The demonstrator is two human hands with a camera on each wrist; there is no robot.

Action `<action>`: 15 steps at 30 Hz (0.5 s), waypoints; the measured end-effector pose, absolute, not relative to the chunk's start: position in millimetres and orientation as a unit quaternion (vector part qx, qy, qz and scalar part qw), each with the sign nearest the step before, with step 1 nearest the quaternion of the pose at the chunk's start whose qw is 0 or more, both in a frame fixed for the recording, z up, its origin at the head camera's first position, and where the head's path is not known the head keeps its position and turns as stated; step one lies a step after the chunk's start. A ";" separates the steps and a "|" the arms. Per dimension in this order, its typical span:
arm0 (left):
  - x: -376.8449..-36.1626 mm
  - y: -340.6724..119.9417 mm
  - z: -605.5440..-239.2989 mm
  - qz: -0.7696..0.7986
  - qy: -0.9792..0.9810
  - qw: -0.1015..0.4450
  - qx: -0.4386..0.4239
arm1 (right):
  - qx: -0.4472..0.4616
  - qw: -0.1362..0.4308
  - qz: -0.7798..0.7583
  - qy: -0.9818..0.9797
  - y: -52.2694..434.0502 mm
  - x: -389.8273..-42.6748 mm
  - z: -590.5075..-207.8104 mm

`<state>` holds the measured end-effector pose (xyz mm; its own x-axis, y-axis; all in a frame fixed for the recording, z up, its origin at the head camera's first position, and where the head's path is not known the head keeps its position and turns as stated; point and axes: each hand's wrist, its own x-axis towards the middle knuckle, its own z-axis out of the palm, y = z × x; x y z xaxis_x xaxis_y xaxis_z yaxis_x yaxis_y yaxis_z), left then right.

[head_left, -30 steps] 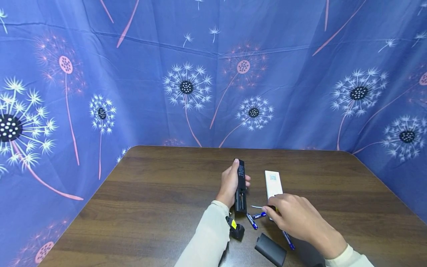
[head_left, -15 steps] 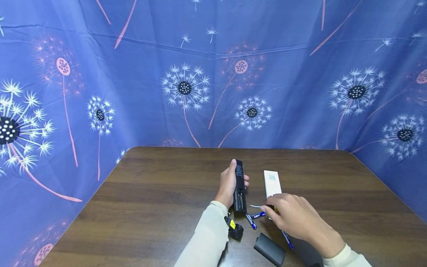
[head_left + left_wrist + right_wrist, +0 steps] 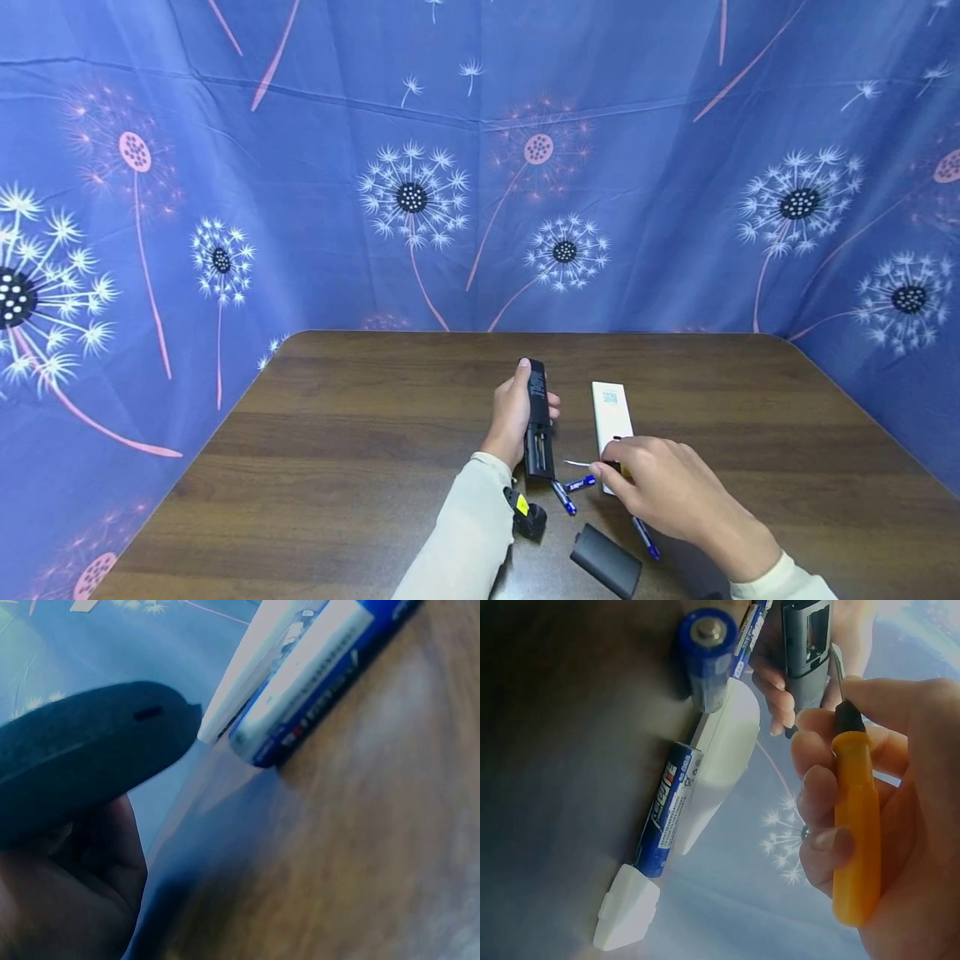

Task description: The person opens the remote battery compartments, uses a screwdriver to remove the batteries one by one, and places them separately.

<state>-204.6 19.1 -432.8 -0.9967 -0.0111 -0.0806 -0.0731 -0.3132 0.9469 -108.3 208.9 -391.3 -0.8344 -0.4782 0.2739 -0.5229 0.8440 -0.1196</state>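
My left hand [image 3: 514, 412] grips a black remote [image 3: 537, 417] that stands on its near end on the wooden table [image 3: 345, 433]; its open battery compartment [image 3: 810, 634] faces me. My right hand [image 3: 660, 487] holds a small orange-handled screwdriver [image 3: 855, 825], its thin blade [image 3: 573, 463] pointing left towards the black remote's lower end. A white remote [image 3: 609, 408] lies just beyond my right hand. Blue batteries [image 3: 562, 497] [image 3: 581, 482] lie between the hands, with another [image 3: 645, 537] under my right wrist. The left wrist view shows the remote's black end [image 3: 82, 750] and a battery [image 3: 322, 682].
A black battery cover [image 3: 606, 560] lies at the near edge of the table. A small white plastic piece [image 3: 626, 907] lies by a battery [image 3: 667, 810]. A blue dandelion-print cloth [image 3: 480, 167] walls in the table on three sides.
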 end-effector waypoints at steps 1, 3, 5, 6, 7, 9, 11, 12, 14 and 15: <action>-204.5 19.0 -432.7 0.809 0.586 0.018 -0.036 | 0.263 0.115 0.094 -0.953 208.9 -108.3 -391.5; -204.3 18.7 -432.3 0.809 0.587 0.017 -0.035 | 0.264 0.108 0.096 -0.954 209.3 -108.4 -391.9; -203.8 18.4 -432.2 0.810 0.585 0.019 -0.036 | 0.263 0.103 0.097 -0.954 209.8 -108.1 -392.8; -203.8 18.4 -432.3 0.811 0.584 0.019 -0.037 | 0.265 0.103 0.097 -0.954 210.2 -108.0 -393.3; -203.8 18.2 -432.3 0.811 0.583 0.019 -0.035 | 0.266 0.103 0.097 -0.954 210.4 -108.0 -393.6; -203.9 18.0 -432.1 0.814 0.580 0.021 -0.033 | 0.268 0.104 0.097 -0.953 210.7 -107.9 -393.9; -204.2 17.6 -431.8 0.816 0.577 0.023 -0.032 | 0.271 0.109 0.096 -0.952 210.7 -108.2 -394.0; -204.3 17.3 -431.5 0.815 0.578 0.023 -0.031 | 0.272 0.111 0.095 -0.951 210.7 -108.3 -393.8; -204.5 16.7 -430.4 0.815 0.579 0.024 -0.032 | 0.274 0.115 0.097 -0.950 210.8 -108.2 -393.3; -204.7 16.4 -429.8 0.815 0.578 0.025 -0.034 | 0.275 0.116 0.098 -0.950 211.0 -108.1 -392.9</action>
